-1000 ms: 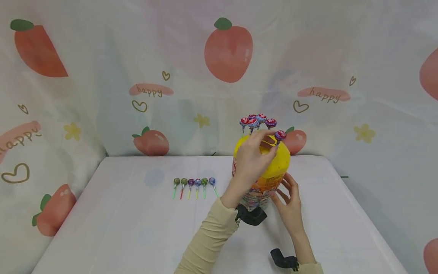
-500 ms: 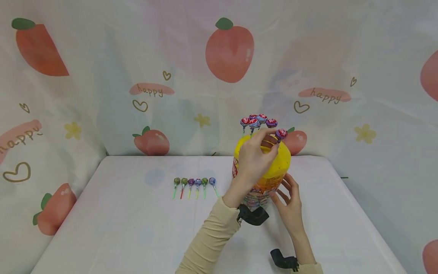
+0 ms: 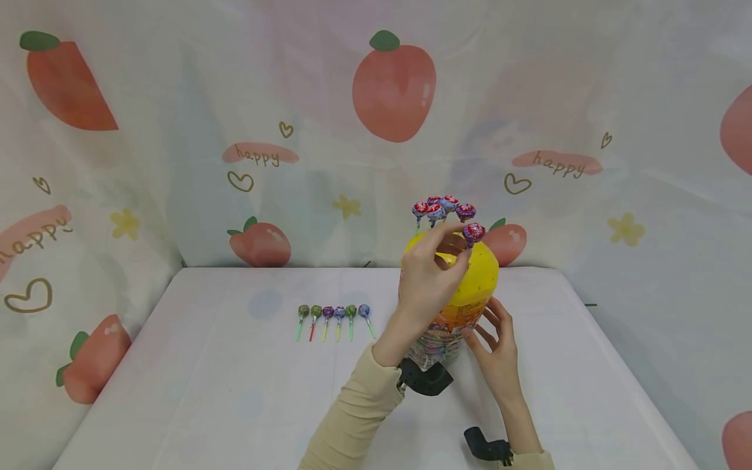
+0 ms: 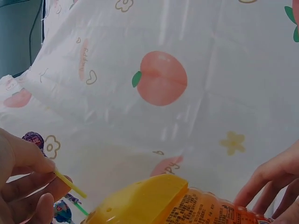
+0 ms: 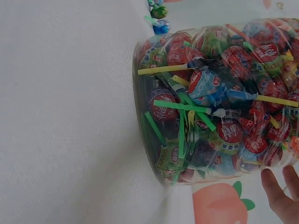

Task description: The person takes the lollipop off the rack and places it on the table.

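Observation:
My left hand (image 3: 424, 277) pinches a lollipop (image 3: 473, 233) with a purple wrapper over the domed yellow lid (image 3: 483, 277) of a big candy jar (image 3: 463, 316). In the left wrist view, its yellow stick (image 4: 71, 184) slants down from the fingers, the lower end showing just above the lid, which has small holes. Behind the hand, several wrapped lollipops (image 3: 450, 203) stand upright on top of the lid. My right hand (image 3: 499, 359) holds the jar's right side low down, thumb in front and fingers curved behind. Through the clear wall, many more lollipops (image 5: 205, 88) show inside.
A row of several lollipops (image 3: 339, 313), green, purple and blue, lies on the white table (image 3: 235, 391) left of the jar, sticks toward me. Close behind the table hangs a pale curtain (image 3: 329, 85) printed with peaches. A black wrist mount (image 3: 425, 378) sits on each forearm.
My left hand has drawn the purple lollipop slightly left and down over the lid. The right hand, the jar and the row on the table stay put.

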`<state>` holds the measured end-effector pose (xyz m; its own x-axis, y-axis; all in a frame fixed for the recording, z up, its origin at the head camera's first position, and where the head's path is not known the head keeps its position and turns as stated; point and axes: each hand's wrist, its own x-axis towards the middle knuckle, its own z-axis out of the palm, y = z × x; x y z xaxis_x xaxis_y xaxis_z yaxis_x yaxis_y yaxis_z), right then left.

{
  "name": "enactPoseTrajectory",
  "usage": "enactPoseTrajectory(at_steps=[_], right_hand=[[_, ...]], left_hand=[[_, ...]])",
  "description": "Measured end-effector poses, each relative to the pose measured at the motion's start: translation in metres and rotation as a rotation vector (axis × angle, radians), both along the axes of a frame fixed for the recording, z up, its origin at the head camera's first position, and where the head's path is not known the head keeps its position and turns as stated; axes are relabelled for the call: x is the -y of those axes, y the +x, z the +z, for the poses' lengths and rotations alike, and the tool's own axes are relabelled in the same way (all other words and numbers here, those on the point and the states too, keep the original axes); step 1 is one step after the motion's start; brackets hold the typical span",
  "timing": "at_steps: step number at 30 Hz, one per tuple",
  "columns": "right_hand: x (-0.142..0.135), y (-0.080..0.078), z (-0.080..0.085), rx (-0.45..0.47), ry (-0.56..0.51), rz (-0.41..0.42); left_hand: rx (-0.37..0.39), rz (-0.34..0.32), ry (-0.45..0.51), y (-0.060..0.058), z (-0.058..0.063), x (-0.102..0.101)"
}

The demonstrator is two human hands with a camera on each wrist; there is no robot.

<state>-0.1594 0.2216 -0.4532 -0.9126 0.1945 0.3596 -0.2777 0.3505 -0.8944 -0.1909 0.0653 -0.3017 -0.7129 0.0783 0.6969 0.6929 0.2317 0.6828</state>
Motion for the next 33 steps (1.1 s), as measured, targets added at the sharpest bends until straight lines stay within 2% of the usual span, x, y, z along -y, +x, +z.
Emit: enactPoseTrajectory(at_steps=[4,11,20,29,33], right_hand=[[0.000,0.001,0.001,0.007,-0.002,-0.002],[0.002,0.002,0.002,0.004,0.008,-0.007],[0.010,0.012,0.021,0.001,0.029,-0.010],[0.000,0.001,0.001,-0.002,0.025,0.000],[0.000,0.000,0.000,-0.003,0.013,0.007]], left_hand=[[0.018,-0.021,0.038,0.006,-0.008,0.008],[0.068,-0.017,0.078,0.016,-0.024,0.024],[0.134,0.013,0.105,0.023,-0.051,0.041],[0.221,0.048,0.089,0.025,-0.079,0.049],[0.281,0.063,0.099,0.026,-0.092,0.054]])
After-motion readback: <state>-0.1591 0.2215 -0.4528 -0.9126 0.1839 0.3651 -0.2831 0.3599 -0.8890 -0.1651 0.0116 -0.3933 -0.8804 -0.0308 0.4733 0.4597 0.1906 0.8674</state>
